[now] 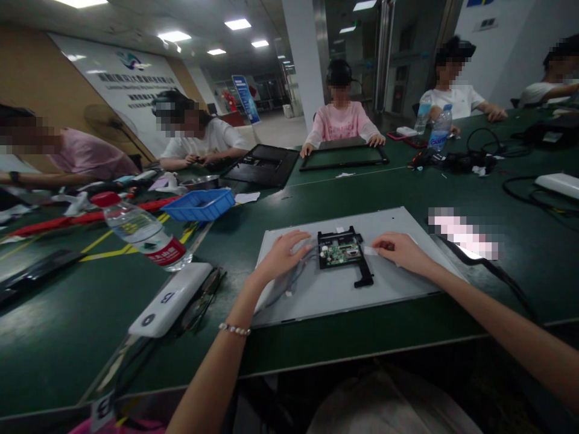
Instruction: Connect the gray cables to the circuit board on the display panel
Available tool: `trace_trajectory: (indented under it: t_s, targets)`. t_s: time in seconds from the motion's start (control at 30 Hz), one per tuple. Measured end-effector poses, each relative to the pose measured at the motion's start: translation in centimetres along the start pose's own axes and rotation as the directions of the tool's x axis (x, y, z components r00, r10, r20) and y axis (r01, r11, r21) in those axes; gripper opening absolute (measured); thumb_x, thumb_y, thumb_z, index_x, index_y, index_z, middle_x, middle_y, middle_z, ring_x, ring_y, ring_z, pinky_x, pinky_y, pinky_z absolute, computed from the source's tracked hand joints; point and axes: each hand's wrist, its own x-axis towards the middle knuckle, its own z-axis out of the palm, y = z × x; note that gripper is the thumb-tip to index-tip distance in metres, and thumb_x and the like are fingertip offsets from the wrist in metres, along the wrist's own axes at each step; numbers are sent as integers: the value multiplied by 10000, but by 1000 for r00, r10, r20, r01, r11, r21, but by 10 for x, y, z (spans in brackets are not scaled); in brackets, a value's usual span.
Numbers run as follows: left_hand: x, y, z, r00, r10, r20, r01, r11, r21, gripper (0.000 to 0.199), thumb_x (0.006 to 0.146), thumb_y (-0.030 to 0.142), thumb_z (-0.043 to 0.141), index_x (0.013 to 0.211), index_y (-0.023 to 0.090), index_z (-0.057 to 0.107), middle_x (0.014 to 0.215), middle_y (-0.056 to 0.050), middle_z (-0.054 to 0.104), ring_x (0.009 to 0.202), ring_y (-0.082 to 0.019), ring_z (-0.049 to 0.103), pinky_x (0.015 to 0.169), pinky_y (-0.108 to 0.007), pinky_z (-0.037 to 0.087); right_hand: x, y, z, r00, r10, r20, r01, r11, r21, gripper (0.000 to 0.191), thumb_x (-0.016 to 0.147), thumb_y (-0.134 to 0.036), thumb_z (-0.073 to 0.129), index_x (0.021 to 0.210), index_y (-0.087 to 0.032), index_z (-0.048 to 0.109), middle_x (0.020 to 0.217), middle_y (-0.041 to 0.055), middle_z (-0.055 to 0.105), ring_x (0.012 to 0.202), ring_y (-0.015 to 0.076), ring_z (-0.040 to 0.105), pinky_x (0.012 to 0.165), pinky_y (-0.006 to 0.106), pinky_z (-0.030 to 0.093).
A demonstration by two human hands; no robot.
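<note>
A flat grey panel (389,286) lies on the table in front of me, apparently the back of a display. On it rests a green circuit board (341,254) in a black plastic bracket (363,272). My left hand (284,254) lies at the panel's left side, fingers stretched toward the board, near a thin grey cable (296,277) that runs down the panel. My right hand (403,252), to the right of the bracket, pinches the end of a small pale strip of tape (371,250); the strip reaches toward the bracket's edge.
Left of the panel stand a white power bank (169,301), glasses (203,299) and a water bottle (143,234), with a blue tray (199,205) behind. A phone (465,238) lies at right. Across the table a person (342,123) touches a black frame (346,164).
</note>
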Motion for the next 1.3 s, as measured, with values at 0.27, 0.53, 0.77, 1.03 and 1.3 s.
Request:
trace_trajectory:
  t_s: [0.27, 0.53, 0.77, 1.03, 1.3]
  targets:
    - [47, 35, -18, 991, 117, 67, -127, 976, 177, 354, 910, 332, 422, 1194, 176, 566, 1211, -76, 609, 1090, -213, 568, 953, -351, 415, -3, -8, -2, 1000, -13, -1, 13, 999, -31, 176, 840, -235, 535, 940, -198, 675, 953, 47, 646, 825, 177, 587, 737, 325, 465]
    - [103, 58, 14, 981, 77, 181, -130, 943, 305, 296, 834, 332, 506, 1054, 212, 663, 1044, -56, 679, 970, -219, 619, 785, -287, 480, 0, -9, -1, 1000, -21, -19, 20, 998, -56, 162, 826, -219, 539, 915, -192, 672, 905, 46, 640, 769, 174, 576, 684, 305, 442]
    - [118, 46, 23, 974, 86, 208, -150, 938, 313, 241, 796, 228, 496, 904, 226, 712, 942, -39, 700, 881, -191, 635, 725, -253, 469, 0, -17, -2, 999, -30, -35, 29, 999, -33, 157, 823, -180, 535, 894, -183, 675, 880, 48, 638, 763, 169, 574, 685, 294, 435]
    - [124, 35, 27, 956, 198, 215, -250, 936, 249, 264, 801, 356, 533, 931, 186, 686, 945, -63, 677, 851, -189, 624, 728, -254, 462, 2, -14, 0, 999, -5, -33, 4, 999, -45, 150, 834, -197, 539, 903, -204, 672, 898, 37, 636, 763, 163, 571, 685, 300, 443]
    - [122, 32, 25, 930, 278, 239, -333, 913, 234, 236, 813, 209, 486, 905, 185, 702, 922, -58, 688, 859, -175, 620, 769, -255, 452, 1, -15, -1, 1000, -14, -18, 13, 998, -54, 162, 839, -213, 531, 925, -202, 668, 921, 47, 639, 783, 171, 577, 699, 310, 450]
